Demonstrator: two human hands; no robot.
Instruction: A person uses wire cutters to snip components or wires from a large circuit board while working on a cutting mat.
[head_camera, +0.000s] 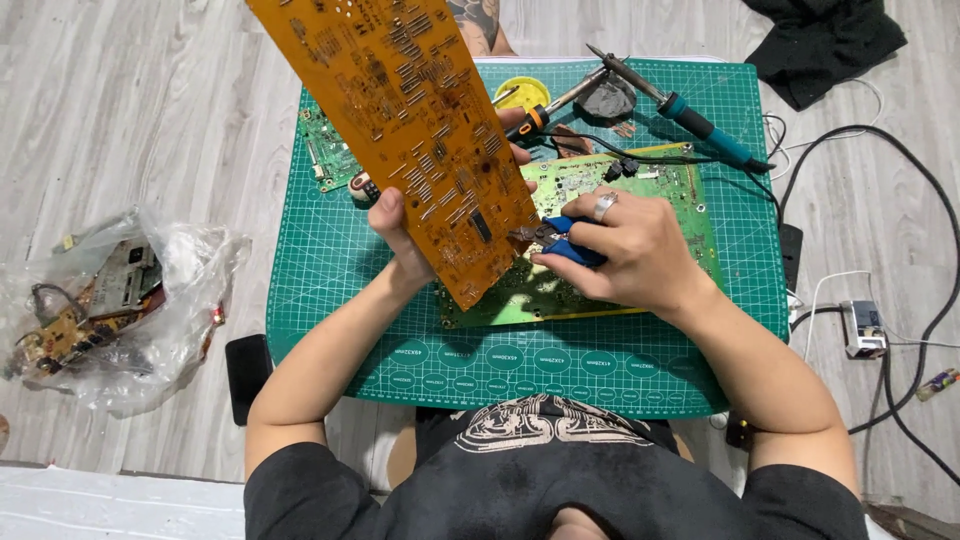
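Left hand (397, 228): clamped on orange circuit board (412, 120), held tilted above green cutting mat (330, 260); fingers mostly hidden behind it, board top cut off. Right hand (625, 250): closed around blue-handled pliers (560, 240), tips at board's edge, over green circuit board (610, 180).

Three circuit boards show in the open — one orange board (410, 130), one large green board (640, 190) and one small green board (325, 150). One blue-handled cutter (562, 240), one cutting mat (330, 260), one soldering iron (690, 115), one yellow tin (523, 93), one plastic bag (150, 300) — and two hands, left (395, 225) and right (630, 250).
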